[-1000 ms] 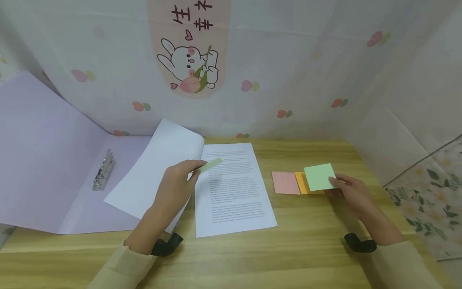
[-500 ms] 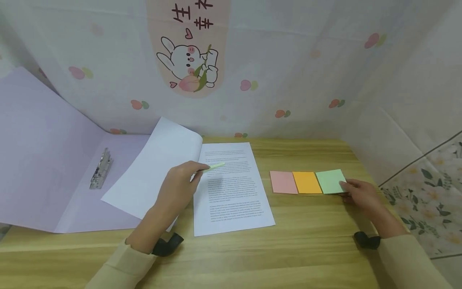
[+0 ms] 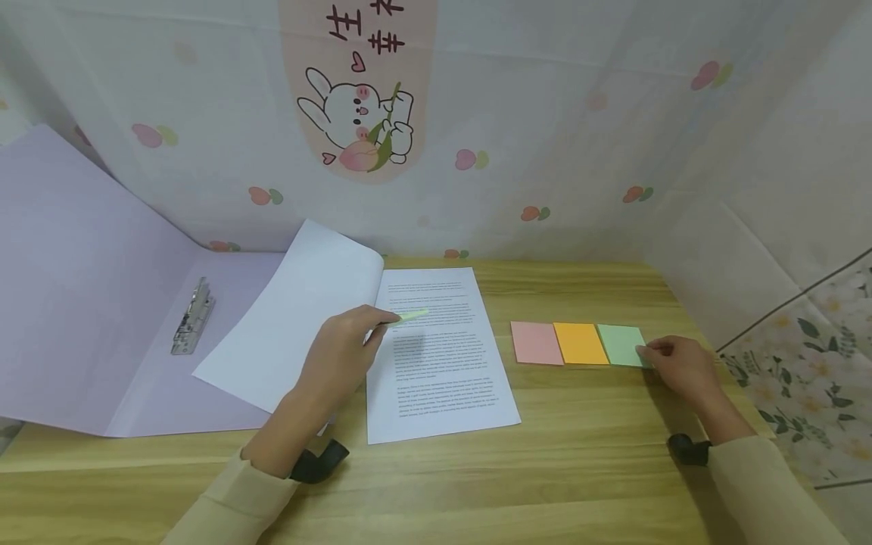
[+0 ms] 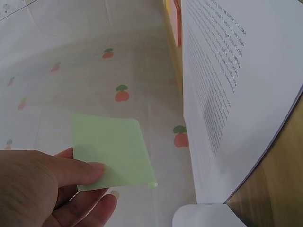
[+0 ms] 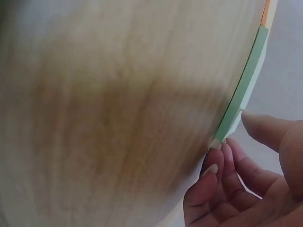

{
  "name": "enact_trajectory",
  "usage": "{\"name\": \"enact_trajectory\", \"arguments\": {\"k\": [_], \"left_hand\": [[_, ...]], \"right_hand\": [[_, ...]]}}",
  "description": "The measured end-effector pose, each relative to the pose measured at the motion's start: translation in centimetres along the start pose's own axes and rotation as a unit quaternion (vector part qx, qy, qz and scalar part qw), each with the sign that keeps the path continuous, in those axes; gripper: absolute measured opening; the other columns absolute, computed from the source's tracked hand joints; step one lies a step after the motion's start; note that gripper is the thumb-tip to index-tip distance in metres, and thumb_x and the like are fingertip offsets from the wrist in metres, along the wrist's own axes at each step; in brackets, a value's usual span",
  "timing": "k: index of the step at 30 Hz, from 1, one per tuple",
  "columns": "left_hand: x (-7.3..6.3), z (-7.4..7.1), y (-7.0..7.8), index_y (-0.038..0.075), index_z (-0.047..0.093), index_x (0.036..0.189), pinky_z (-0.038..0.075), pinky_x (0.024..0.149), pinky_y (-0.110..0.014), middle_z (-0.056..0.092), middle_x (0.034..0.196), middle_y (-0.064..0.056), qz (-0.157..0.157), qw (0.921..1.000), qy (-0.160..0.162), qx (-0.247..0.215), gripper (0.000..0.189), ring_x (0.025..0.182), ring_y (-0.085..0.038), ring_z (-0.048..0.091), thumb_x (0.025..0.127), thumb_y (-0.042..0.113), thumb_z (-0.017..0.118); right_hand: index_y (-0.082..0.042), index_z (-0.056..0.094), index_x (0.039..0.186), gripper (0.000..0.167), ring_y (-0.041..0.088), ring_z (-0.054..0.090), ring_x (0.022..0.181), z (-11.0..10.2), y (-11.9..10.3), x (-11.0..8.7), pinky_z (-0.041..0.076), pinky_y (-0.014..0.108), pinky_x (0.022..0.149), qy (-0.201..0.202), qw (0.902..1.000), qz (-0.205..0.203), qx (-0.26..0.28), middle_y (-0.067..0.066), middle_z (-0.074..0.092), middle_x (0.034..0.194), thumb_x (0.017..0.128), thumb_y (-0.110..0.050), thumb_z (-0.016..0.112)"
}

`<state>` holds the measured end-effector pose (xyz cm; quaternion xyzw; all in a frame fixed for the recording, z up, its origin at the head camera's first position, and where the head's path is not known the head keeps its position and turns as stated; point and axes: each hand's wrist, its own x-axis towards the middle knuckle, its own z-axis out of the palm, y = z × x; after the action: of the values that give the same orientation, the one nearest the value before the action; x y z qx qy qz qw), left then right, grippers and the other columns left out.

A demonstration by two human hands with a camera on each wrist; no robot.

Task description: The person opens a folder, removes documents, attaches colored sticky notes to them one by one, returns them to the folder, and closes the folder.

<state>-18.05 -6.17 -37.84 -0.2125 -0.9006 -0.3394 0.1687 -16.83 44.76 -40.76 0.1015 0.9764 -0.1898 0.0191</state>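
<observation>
My left hand [image 3: 344, 356] pinches a single light green sticky note [image 4: 111, 151] between thumb and fingers, held over a printed page [image 3: 446, 393]. From the head view that note is seen almost edge-on; one lower corner curls slightly in the left wrist view. On the right, my right hand [image 3: 681, 371] has its thumb on top of a green sticky note pad [image 3: 620, 344] and its fingertips at the pad's right end. That pad [image 5: 244, 90] lies on the wooden table, beside an orange sticky note pad [image 3: 580, 344] and a pink sticky note pad [image 3: 536, 343] in a row.
An open lilac folder [image 3: 75, 288] stands at the left, with a clear clip [image 3: 193, 318] inside. Turned-over white paper [image 3: 300, 303] curves from the folder side to the printed page. Patterned cloth [image 3: 559, 151] hangs behind the wooden table [image 3: 545, 469].
My right hand has carried the green pad right and down, off the orange pad, onto the table beside it. The left hand's note has tilted to nearly edge-on.
</observation>
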Motion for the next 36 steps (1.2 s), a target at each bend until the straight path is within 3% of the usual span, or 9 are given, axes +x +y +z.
{"name": "enact_trajectory", "arguments": {"k": [7, 10, 13, 16, 21, 24, 28, 32, 36], "left_hand": [[-0.2, 0.5, -0.2, 0.005, 0.078, 0.105, 0.061, 0.082, -0.036, 0.079, 0.102, -0.007, 0.011, 0.9999, 0.006, 0.000, 0.022, 0.095, -0.022, 0.074, 0.086, -0.005, 0.073], [-0.3, 0.6, 0.0, 0.005, 0.079, 0.104, 0.061, 0.082, -0.036, 0.079, 0.101, -0.007, 0.017, 0.9998, 0.006, 0.001, 0.022, 0.095, -0.023, 0.074, 0.086, -0.006, 0.074], [-0.5, 0.7, 0.2, 0.007, 0.079, 0.102, 0.061, 0.080, -0.035, 0.079, 0.101, -0.006, 0.027, 0.9996, 0.009, 0.007, 0.022, 0.095, -0.022, 0.074, 0.085, -0.006, 0.074], [-0.7, 0.9, 0.4, 0.009, 0.080, 0.099, 0.061, 0.078, -0.032, 0.079, 0.100, -0.004, 0.040, 0.9990, 0.015, 0.015, 0.022, 0.094, -0.020, 0.074, 0.084, -0.007, 0.075], [-0.9, 1.5, 1.0, 0.010, 0.081, 0.097, 0.061, 0.079, -0.030, 0.078, 0.098, -0.002, 0.064, 0.9975, 0.019, 0.023, 0.023, 0.094, -0.019, 0.074, 0.082, -0.007, 0.077], [-1.0, 1.9, 1.2, 0.010, 0.082, 0.097, 0.062, 0.081, -0.030, 0.078, 0.098, -0.002, 0.082, 0.9960, 0.022, 0.028, 0.022, 0.094, -0.018, 0.074, 0.082, -0.005, 0.078], [-1.1, 2.2, 1.1, 0.010, 0.082, 0.097, 0.061, 0.082, -0.028, 0.078, 0.096, -0.001, 0.107, 0.9931, 0.034, 0.035, 0.022, 0.092, -0.017, 0.074, 0.081, -0.005, 0.079], [-1.0, 2.0, 1.0, 0.012, 0.082, 0.096, 0.061, 0.080, -0.028, 0.078, 0.094, 0.000, 0.121, 0.9912, 0.029, 0.045, 0.021, 0.091, -0.015, 0.073, 0.080, -0.002, 0.081], [-0.8, 1.6, 0.8, 0.015, 0.082, 0.095, 0.058, 0.090, -0.034, 0.079, 0.094, 0.004, 0.123, 0.9909, -0.010, 0.053, 0.016, 0.095, -0.016, 0.071, 0.080, 0.018, 0.086]], "right_hand": [[0.012, 0.062, 0.121, 0.050, 0.047, 0.065, 0.094, -0.5, -3.0, -0.3, 0.053, 0.043, 0.064, 0.055, 0.9979, -0.033, 0.007, 0.036, 0.066, 0.112, 0.104, -0.034, 0.053], [0.006, 0.066, 0.119, 0.046, 0.041, 0.070, 0.089, -0.3, -7.0, -1.1, 0.053, 0.036, 0.060, 0.078, 0.9938, -0.070, 0.037, 0.030, 0.071, 0.106, 0.104, -0.036, 0.054], [0.002, 0.068, 0.120, 0.045, 0.031, 0.073, 0.079, 0.4, -12.2, -2.1, 0.056, 0.032, 0.058, 0.028, 0.9894, -0.093, 0.109, 0.024, 0.075, 0.098, 0.104, -0.038, 0.055], [0.001, 0.067, 0.121, 0.046, 0.022, 0.071, 0.073, 2.2, -17.1, -3.0, 0.059, 0.030, 0.060, -0.068, 0.9707, -0.075, 0.218, 0.019, 0.074, 0.094, 0.102, -0.040, 0.059], [0.001, 0.066, 0.124, 0.045, 0.019, 0.071, 0.077, 6.2, -22.5, -3.6, 0.063, 0.031, 0.068, -0.192, 0.9191, -0.029, 0.343, 0.018, 0.073, 0.099, 0.100, -0.038, 0.062], [0.001, 0.065, 0.126, 0.044, 0.018, 0.074, 0.081, 8.3, -24.2, -3.2, 0.064, 0.032, 0.073, -0.217, 0.8946, -0.024, 0.390, 0.017, 0.072, 0.103, 0.101, -0.035, 0.062], [0.003, 0.065, 0.125, 0.040, 0.016, 0.074, 0.082, 9.9, -25.5, -2.5, 0.064, 0.030, 0.074, -0.198, 0.8716, -0.007, 0.449, 0.012, 0.071, 0.103, 0.099, -0.027, 0.066], [0.003, 0.068, 0.121, 0.033, 0.013, 0.071, 0.081, 10.6, -26.2, -1.8, 0.063, 0.026, 0.070, -0.160, 0.8653, 0.002, 0.475, 0.009, 0.073, 0.102, 0.096, -0.019, 0.069], [0.001, 0.069, 0.117, 0.030, 0.012, 0.070, 0.080, 10.8, -26.5, -1.3, 0.062, 0.025, 0.069, -0.130, 0.8755, 0.000, 0.465, 0.009, 0.076, 0.101, 0.096, -0.020, 0.070]]}}
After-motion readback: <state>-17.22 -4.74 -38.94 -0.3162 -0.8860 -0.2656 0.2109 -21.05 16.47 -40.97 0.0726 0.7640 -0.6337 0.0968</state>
